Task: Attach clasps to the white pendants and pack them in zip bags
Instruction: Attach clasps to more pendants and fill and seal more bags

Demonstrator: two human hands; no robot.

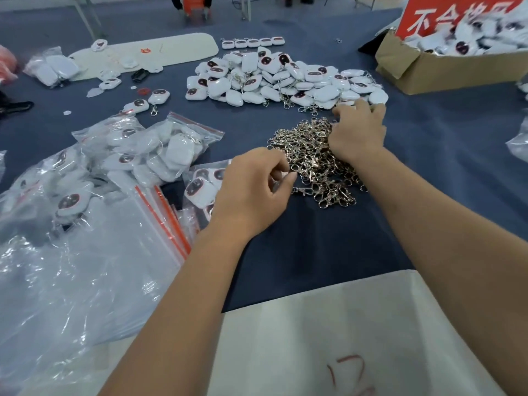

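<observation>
Blue cloth [445,172] carries pendants [285,78] far, filled zip bags [148,150] left, a box [445,67] far right. Left hand [254,192] pinches a clasp [303,191]; right hand [357,132], fingers curled, digs into the clasp heap [311,155].

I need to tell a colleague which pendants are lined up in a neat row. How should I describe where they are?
Start at the big heap of white pendants in the middle of the blue table. Look just beyond its far edge: a short row of pendants lies there side by side. Unlike the jumbled heap, these sit in one straight line, apart from it.

Blue tablecloth [428,155], grey floor [137,12], table legs [85,18] beyond
</observation>
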